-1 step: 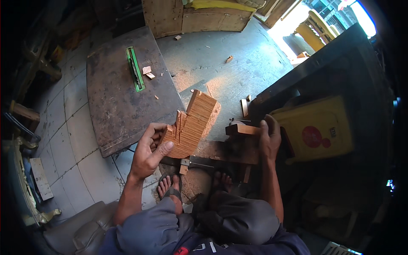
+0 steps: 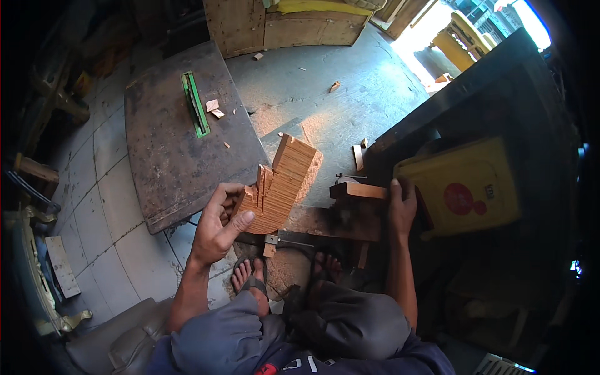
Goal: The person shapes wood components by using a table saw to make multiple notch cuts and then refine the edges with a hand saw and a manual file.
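My left hand [image 2: 220, 226] is closed on a notched wooden board [image 2: 284, 181], thumb on its face and fingers behind. The board is tilted up, with striped grain, stepped cuts along its left side and a rounded lower end. Over to the right, my right hand [image 2: 404, 203] has its fingers curled at the right end of a wooden block [image 2: 365, 190]; part of the grip is hidden. The block lies level above a dark low wooden bench [image 2: 328, 223]. A metal clamp fitting [image 2: 271, 240] sits at the bench's near edge, below the board.
At the left stands a dark worn table [image 2: 181, 150] with a green-framed slot [image 2: 195, 103] and wood scraps [image 2: 213, 106]. Sawdust [image 2: 310, 172] and offcuts [image 2: 358, 157] lie on the floor. A yellow plastic container [image 2: 462, 187] and dark panel [image 2: 475, 94] stand at the right.
My right hand has shifted slightly to the right, so more of the wooden block shows. The left hand and its board have stayed nearly still; the view has shifted a little.
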### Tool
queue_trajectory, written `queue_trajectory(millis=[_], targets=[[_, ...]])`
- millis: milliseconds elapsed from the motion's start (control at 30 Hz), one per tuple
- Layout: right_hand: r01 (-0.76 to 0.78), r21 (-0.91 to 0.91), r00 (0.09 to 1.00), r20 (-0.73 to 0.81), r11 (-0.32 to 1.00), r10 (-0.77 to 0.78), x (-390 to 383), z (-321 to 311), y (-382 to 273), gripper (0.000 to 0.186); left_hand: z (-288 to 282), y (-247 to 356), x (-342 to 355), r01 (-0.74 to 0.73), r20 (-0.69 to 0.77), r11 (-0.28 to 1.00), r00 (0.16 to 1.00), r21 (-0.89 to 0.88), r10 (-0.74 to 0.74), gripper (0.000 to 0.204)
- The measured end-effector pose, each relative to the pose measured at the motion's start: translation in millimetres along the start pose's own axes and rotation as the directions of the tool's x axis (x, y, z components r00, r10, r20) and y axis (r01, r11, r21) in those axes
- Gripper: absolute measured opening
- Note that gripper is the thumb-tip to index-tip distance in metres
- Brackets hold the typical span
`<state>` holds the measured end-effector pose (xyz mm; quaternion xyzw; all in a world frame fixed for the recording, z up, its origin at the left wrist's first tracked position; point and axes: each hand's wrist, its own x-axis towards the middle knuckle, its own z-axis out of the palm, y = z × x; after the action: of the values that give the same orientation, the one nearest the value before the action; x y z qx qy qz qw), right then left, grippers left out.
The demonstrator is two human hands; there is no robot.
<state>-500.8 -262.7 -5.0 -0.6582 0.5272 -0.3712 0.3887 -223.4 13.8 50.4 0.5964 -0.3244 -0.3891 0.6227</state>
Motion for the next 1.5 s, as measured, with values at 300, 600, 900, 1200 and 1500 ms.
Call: queue_trajectory(millis=[300, 600, 900, 1200, 1500], targets=[[-0.175, -0.484, 0.699, 0.552, 0.858, 0.454, 113.2, 3.8, 102.7, 0.072, 23.7, -80.6, 13.0, 0.07, 0.32, 0.775, 0.885, 0.628, -0.339, 0.042], [0.407, -0.633, 0.405, 0.771, 0.659, 0.491, 158.0, 104.1, 79.6, 0.086, 61.5, -88.7, 43.9, -0.151, 0.204, 0.523, 0.978, 0.839, -0.046, 0.04], [-0.082, -0.306, 0.3, 0.9, 0.948, 0.316, 131.1, 105.6, 126.7, 0.076, 178.1, -73.2, 108.1, -0.423, 0.373, 0.663, 0.9, 0.618, 0.227, 0.057], [-0.218, -0.419, -0.244, 0.898, 0.882, 0.366, 100.0, 210.0, 111.2, 0.076, 206.0, -111.7, 117.5, -0.383, 0.325, 0.589, 0.923, 0.712, 0.207, 0.061], [0.068, -0.378, -0.447, 0.815, 0.923, 0.368, 181.3, 145.2, 5.7, 0.092, 201.8, -105.2, 110.6, -0.322, 0.234, 0.573, 0.946, 0.753, 0.225, 0.053]])
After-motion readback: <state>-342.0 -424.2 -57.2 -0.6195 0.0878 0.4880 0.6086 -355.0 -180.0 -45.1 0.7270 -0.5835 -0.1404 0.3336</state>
